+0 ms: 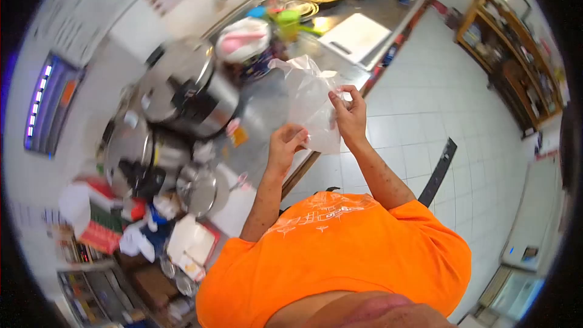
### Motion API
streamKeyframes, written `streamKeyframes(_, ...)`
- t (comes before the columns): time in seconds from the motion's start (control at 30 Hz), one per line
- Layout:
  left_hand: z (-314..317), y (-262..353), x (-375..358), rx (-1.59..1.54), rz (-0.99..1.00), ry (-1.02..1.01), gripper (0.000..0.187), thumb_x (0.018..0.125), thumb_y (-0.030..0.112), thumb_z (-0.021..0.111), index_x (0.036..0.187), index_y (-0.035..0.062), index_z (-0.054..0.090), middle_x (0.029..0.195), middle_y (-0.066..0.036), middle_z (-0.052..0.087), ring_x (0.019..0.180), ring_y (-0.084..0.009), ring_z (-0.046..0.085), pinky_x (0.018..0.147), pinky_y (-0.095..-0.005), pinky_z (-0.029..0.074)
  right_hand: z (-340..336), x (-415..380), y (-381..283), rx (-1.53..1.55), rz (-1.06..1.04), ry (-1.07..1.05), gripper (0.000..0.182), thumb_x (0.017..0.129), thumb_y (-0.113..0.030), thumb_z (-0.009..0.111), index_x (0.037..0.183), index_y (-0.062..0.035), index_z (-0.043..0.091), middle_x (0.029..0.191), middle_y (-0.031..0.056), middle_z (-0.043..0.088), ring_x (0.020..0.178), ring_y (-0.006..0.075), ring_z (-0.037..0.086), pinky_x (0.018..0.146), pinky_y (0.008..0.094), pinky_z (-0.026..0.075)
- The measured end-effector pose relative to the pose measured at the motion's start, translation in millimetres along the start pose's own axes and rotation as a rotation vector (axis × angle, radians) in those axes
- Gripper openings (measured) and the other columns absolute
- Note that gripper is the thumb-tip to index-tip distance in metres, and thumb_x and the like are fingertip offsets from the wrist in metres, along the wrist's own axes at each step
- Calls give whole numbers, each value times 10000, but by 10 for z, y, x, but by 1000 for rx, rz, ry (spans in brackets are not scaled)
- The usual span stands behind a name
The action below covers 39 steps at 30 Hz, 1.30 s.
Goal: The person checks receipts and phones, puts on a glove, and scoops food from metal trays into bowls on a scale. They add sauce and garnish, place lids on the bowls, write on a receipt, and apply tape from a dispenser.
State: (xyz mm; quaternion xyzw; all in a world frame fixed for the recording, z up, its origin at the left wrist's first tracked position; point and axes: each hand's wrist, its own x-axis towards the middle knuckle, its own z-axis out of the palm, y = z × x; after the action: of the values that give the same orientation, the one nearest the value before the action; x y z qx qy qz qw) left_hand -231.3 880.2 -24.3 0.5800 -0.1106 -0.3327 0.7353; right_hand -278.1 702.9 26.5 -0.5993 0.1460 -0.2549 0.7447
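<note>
A clear plastic bag [310, 100] is stretched between my two hands, over the front edge of the counter. My left hand [286, 146] pinches its lower left side near the bottom. Higher up, my right hand [350, 112] grips the right edge between thumb and fingers. The bag's crumpled top flares out toward the back of the counter. It looks thin and see-through, and I make out nothing inside it.
Large metal pressure cookers [188, 91] stand on the counter to the left. A white cutting board [357, 37] lies farther along it, near a green cup [288, 24]. Wooden shelves [510, 54] stand across the tiled floor [401, 121].
</note>
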Motion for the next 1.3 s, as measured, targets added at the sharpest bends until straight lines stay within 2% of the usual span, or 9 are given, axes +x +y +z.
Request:
streamKeyframes(0.03, 236, 30, 164, 18, -9, -54, 480, 811, 171, 688, 1219, 54, 464, 1019, -56, 600, 928, -147, 568, 792, -313, 480, -251, 141, -84, 12, 36, 77, 172, 880, -136, 608, 984, -77, 484, 533, -38, 491, 429, 34, 436, 327, 226, 319)
streamKeyframes(0.17, 1073, 60, 757, 741, 1261, 302, 403, 677, 312, 785, 994, 124, 622, 954, -55, 583, 999, -207, 516, 860, -434, 373, -1223, 736, 255, -15, -22, 328, 175, 838, -107, 626, 979, -106, 523, 614, -18, 499, 406, 52, 429, 312, 226, 348)
streamKeyframes(0.3, 1550, -35, 1401, 1181, 1313, 71, 278, 682, 277, 763, 912, 163, 655, 985, -20, 578, 1052, -231, 478, 900, -472, 290, -1876, 1236, 543, -88, -92, 354, 184, 824, -72, 620, 980, -101, 527, 592, -7, 514, 413, 76, 450, 317, 249, 360)
streamKeyframes(0.53, 2475, -362, 3441, 1034, 1041, -428, 99, 707, 163, 709, 800, 151, 677, 839, 22, 649, 856, -167, 584, 829, -379, 346, -3419, 2244, 569, 569, 542, 434, 351, 858, -97, 587, 1177, -98, 442, 1024, 115, 579, 840, 181, 606, 642, 316, 519)
streamKeyframes(0.63, 3046, -642, 4256, 840, 806, -584, 90, 774, 182, 685, 799, 95, 687, 790, -37, 669, 716, -149, 612, 684, -317, 425, -3991, 2510, 137, 995, 313, 533, 425, 891, -174, 563, 1268, -123, 373, 1259, 133, 472, 1039, 264, 556, 824, 387, 475)
streamKeyframes(0.7, 3520, -742, 4712, 746, 128, -692, 166, 843, 203, 635, 832, 46, 690, 803, -59, 678, 697, -107, 615, 589, -299, 438, -4347, 2635, -43, 894, 213, 576, 448, 900, -159, 560, 1288, -133, 338, 1202, 141, 531, 1021, 228, 572, 855, 376, 465)
streamKeyframes(0.83, 4426, -1083, 5442, 264, -298, -863, 142, 853, 125, 610, 918, 6, 651, 823, -54, 658, 723, -119, 622, 612, -251, 503, -5105, 2759, 135, -341, 265, 621, 203, 873, -178, 619, 1017, -36, 600, 956, 72, 653, 870, 130, 604, 735, 254, 474)
streamKeyframes(1.17, 6643, -1476, 7037, 401, -282, -1241, 152, 825, 130, 655, 747, 40, 562, 732, -14, 586, 690, -82, 554, 633, -227, 466, -7108, 4166, -36, -235, 60, 805, 107, 812, -94, 632, 748, -11, 607, 704, 42, 632, 635, 99, 574, 592, 233, 445)
streamKeyframes(1.3, 7204, -1287, 8023, 376, -202, -990, 329, 875, 217, 608, 636, 74, 435, 593, 29, 465, 566, -51, 455, 519, -213, 401, -7924, 5149, -571, -1189, -66, 567, 52, 759, -86, 613, 803, -69, 592, 702, 69, 621, 601, 198, 600, 553, 295, 456)
